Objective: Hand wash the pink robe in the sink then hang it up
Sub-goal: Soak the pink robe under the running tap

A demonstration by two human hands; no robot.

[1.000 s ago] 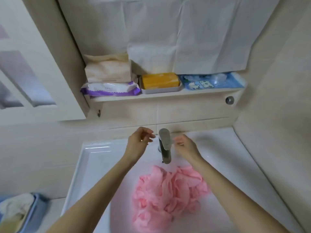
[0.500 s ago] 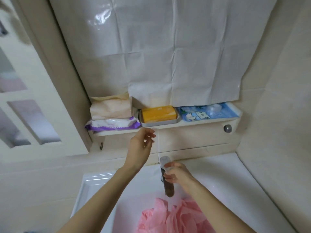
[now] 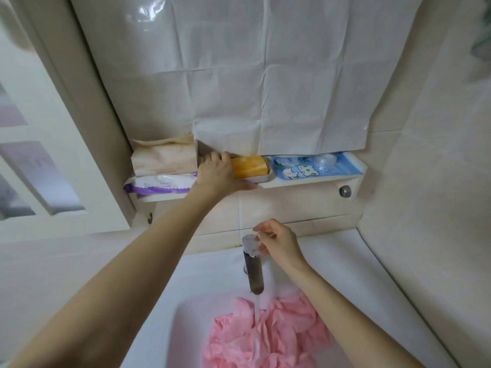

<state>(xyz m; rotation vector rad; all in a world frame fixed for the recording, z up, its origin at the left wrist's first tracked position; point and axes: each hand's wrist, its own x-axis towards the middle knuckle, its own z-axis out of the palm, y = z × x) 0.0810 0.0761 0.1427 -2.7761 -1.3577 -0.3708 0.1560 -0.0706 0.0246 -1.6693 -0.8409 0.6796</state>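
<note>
The pink robe (image 3: 265,338) lies crumpled in the white sink (image 3: 207,264). A stream of water (image 3: 257,306) falls onto it from the metal faucet (image 3: 255,274). My right hand (image 3: 279,243) holds the top handle of the faucet with curled fingers. My left hand (image 3: 218,173) is up at the wall shelf (image 3: 305,181). Its fingers lie over the left end of the orange soap bar (image 3: 251,166) and its thumb runs under the front of the grey soap dish (image 3: 263,177).
On the shelf, a beige tissue pack (image 3: 164,160) sits on a purple wipes pack (image 3: 159,184) to the left, and a blue cartoon pack (image 3: 313,167) lies to the right. A creased white sheet (image 3: 265,75) covers the wall above. Tiled walls close in at the right.
My left hand rose from above the sink to the soap dish on the shelf. My right hand took hold of the faucet handle and water started running. The view tilted upward.
</note>
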